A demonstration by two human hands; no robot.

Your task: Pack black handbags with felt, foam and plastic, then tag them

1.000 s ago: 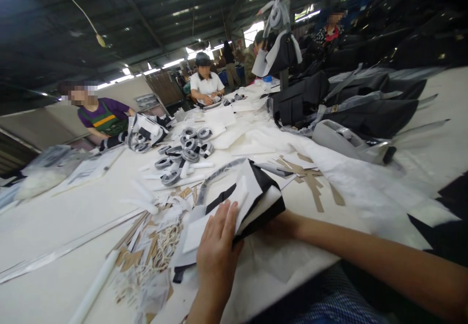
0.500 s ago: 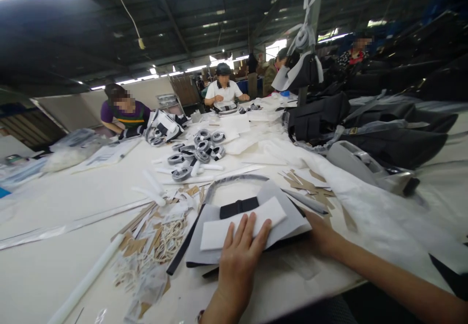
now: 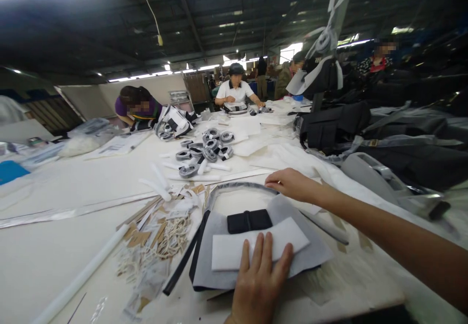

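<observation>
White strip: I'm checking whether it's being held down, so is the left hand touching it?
Touching. In the head view, the left hand lies with its fingers spread over the lower edge of the white strip.

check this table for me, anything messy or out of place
The tangled cords and brown card pieces look messy, strewn together in a loose jumble on the table, to the left of the left hand. No clear damage shows.
</observation>
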